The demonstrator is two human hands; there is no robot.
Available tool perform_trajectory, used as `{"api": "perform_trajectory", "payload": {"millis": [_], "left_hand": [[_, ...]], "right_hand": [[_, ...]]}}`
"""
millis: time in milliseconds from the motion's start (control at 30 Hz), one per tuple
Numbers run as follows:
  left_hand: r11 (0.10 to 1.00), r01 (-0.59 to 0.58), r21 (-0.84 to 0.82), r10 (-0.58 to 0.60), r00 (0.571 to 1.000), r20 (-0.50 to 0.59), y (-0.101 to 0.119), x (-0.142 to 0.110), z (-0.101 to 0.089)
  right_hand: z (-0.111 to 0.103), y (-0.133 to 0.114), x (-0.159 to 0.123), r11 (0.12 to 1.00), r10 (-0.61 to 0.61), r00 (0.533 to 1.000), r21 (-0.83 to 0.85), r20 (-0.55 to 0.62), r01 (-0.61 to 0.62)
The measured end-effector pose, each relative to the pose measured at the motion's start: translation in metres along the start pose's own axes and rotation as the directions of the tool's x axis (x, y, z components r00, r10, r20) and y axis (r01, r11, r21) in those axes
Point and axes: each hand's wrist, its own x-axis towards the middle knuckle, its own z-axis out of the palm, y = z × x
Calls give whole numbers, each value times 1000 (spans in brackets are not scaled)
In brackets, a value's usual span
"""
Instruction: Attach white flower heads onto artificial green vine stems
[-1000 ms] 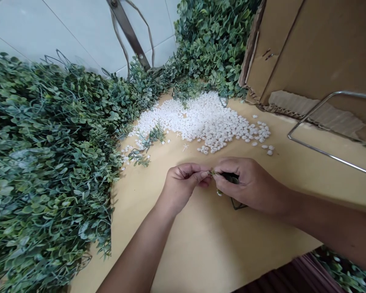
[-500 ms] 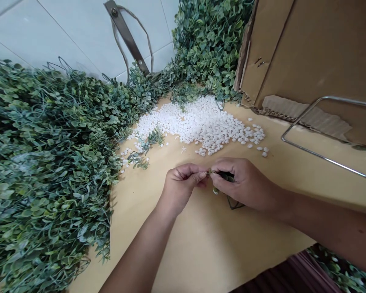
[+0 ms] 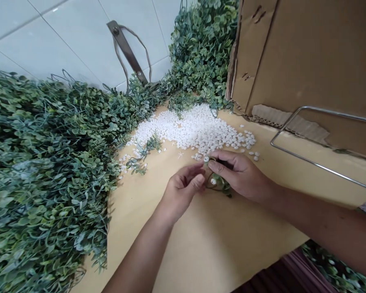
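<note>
My left hand [image 3: 183,189] and my right hand [image 3: 236,173] meet over a yellow tabletop [image 3: 219,244]. Both are closed in a pinch on a small green plastic sprig [image 3: 217,182] with white beads on it. The right fingers curl over the sprig and hide most of it. Just beyond the hands lies a heap of small white beads [image 3: 198,128]. A short loose green sprig [image 3: 143,148] lies at the heap's left edge.
A thick mass of artificial green foliage [image 3: 45,162] covers the left side and runs round the back [image 3: 201,53]. A cardboard box [image 3: 299,53] stands at the right with a bent metal rod [image 3: 320,162] before it. A brown strap [image 3: 128,49] lies on the tiled floor.
The hands have moved slightly away from me, toward the bead heap. The right hand has turned the sprig, so more of its leaves and white beads show between the fingers.
</note>
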Motion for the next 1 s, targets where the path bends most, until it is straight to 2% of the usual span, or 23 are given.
{"api": "perform_trajectory", "payload": {"millis": [67, 133, 267, 400, 467, 600, 667, 767, 867, 1000], "left_hand": [[1000, -13, 20, 11, 995, 95, -1, -1, 6], [999, -33, 0, 32, 993, 112, -5, -1, 10], [995, -2, -95, 1, 1000, -19, -11, 1, 9], [989, -32, -141, 18, 995, -101, -12, 3, -1], [986, -49, -159, 31, 993, -117, -12, 3, -3], [985, -69, -159, 53, 993, -101, -12, 3, 1], [988, -57, -145, 44, 995, -93, -11, 2, 3], [991, -49, -128, 37, 995, -93, -10, 1, 5], [990, -57, -130, 45, 995, -88, -10, 1, 6], [991, -60, -121, 51, 996, -76, -11, 1, 7]], "right_hand": [[0, -1, 0, 998, -24, 1000, 50, -11, 24], [0, -2, -1, 997, -16, 1000, 79, 0, 16], [-2, -4, -3, 989, 77, 995, 133, -63, -68], [-6, -3, -4, 988, 119, 979, 119, -165, -99], [-5, -3, -5, 986, 130, 985, 121, -117, -116], [1, -3, -6, 986, 136, 987, 86, 82, -142], [2, -4, -6, 995, 97, 992, 10, 77, -98], [1, -7, -6, 997, 41, 999, -58, -24, -42], [-1, -9, -5, 996, 88, 994, 21, -64, -87], [-3, -11, -3, 964, 169, 986, 210, -2, -165]]}}
